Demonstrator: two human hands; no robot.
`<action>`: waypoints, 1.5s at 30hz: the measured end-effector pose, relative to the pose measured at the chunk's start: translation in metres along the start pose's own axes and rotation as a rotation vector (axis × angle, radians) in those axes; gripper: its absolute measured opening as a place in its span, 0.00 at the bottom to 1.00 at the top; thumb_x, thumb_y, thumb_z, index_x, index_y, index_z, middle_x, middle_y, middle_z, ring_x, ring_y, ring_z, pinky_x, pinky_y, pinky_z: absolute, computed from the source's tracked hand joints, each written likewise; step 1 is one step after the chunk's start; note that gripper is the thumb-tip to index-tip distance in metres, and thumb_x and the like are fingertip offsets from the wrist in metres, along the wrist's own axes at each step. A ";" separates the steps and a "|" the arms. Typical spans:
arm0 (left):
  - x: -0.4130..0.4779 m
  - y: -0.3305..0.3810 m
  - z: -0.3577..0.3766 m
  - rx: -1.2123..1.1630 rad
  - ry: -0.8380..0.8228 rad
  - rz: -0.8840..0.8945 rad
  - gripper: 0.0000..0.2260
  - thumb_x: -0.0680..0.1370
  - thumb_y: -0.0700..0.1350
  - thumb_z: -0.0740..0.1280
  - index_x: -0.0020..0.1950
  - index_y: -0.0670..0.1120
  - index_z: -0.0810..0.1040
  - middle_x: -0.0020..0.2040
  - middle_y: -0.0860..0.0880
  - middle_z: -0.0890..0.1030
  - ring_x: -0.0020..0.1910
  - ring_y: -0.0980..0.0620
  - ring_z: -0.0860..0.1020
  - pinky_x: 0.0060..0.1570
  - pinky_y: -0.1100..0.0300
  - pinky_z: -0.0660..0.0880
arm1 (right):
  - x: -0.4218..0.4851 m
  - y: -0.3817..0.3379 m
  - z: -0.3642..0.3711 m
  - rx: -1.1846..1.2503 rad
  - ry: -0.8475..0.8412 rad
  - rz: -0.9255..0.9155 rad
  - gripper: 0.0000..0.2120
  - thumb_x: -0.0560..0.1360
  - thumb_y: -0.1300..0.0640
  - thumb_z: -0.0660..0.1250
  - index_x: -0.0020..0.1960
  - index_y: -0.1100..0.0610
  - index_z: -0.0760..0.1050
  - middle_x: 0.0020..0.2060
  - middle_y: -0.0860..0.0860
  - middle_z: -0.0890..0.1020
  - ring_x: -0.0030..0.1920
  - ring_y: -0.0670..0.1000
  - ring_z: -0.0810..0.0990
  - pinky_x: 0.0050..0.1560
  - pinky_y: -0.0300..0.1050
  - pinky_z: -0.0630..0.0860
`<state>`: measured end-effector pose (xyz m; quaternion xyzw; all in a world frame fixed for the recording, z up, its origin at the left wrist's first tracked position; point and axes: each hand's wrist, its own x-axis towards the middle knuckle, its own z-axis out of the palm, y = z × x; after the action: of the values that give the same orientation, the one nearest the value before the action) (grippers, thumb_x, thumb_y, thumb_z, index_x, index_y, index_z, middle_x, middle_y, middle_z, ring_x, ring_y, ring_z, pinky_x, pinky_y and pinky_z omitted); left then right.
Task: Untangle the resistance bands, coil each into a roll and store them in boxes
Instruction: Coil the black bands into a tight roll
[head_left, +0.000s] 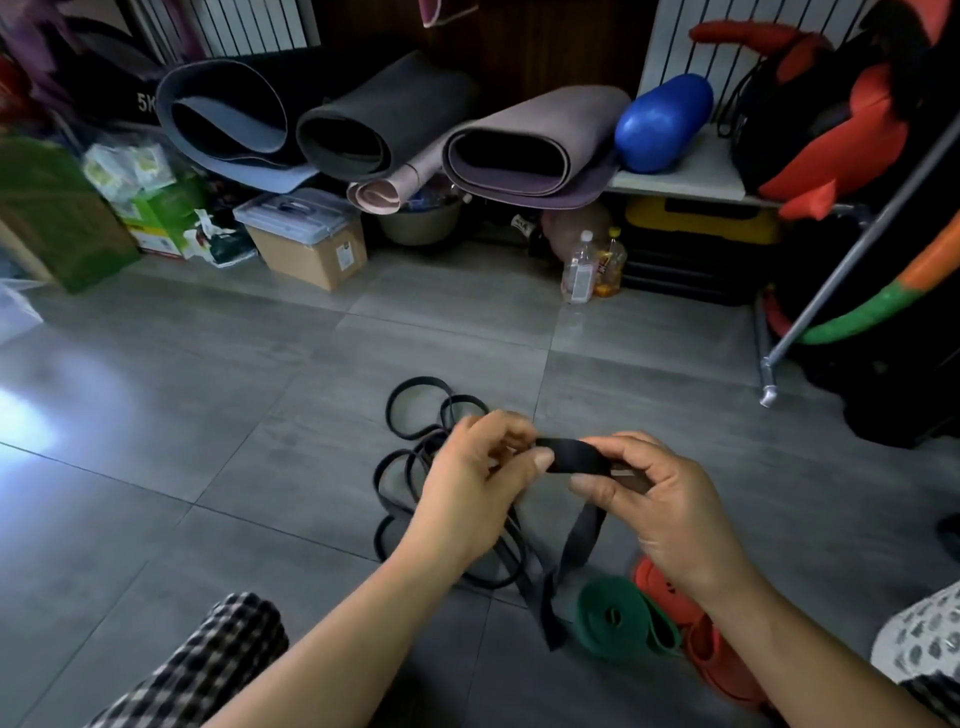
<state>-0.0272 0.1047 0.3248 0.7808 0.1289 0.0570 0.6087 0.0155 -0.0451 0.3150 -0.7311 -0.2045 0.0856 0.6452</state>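
I have the black band pinched in both hands, up above the green roll. My left hand nips one side of a small fold between thumb and fingertips. My right hand clamps the other side, thumb below. The band's tail drops to the floor just left of the green roll. The black tangle lies farther left of that roll and beyond it, and a red band touches the roll's right side. I judge the black band light, flat, limp and rubbery, grippy rather than slick, and likely to spring open. It is best held by its flat faces near the fold, under slight tension.
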 end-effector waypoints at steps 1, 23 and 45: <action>0.001 0.000 0.001 0.104 0.043 0.070 0.08 0.74 0.41 0.68 0.43 0.55 0.76 0.42 0.50 0.76 0.37 0.54 0.75 0.40 0.62 0.74 | 0.001 0.000 0.000 -0.033 0.010 0.005 0.10 0.60 0.53 0.70 0.42 0.46 0.79 0.40 0.46 0.80 0.42 0.38 0.79 0.44 0.27 0.72; -0.003 0.005 -0.008 -0.459 -0.284 -0.087 0.15 0.70 0.33 0.68 0.55 0.39 0.70 0.37 0.47 0.84 0.37 0.51 0.83 0.42 0.62 0.80 | 0.002 -0.004 -0.005 -0.213 -0.036 -0.093 0.13 0.64 0.52 0.72 0.48 0.51 0.81 0.40 0.46 0.80 0.44 0.44 0.79 0.45 0.30 0.74; 0.002 -0.010 0.000 -0.380 -0.213 -0.198 0.04 0.78 0.43 0.62 0.45 0.51 0.74 0.45 0.48 0.76 0.44 0.53 0.74 0.48 0.59 0.73 | 0.006 -0.004 -0.005 -0.486 -0.046 -0.241 0.14 0.68 0.50 0.70 0.51 0.54 0.79 0.42 0.43 0.77 0.44 0.42 0.76 0.45 0.31 0.72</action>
<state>-0.0267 0.1076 0.3154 0.6373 0.1268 -0.0622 0.7575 0.0218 -0.0466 0.3207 -0.8327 -0.3191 -0.0269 0.4517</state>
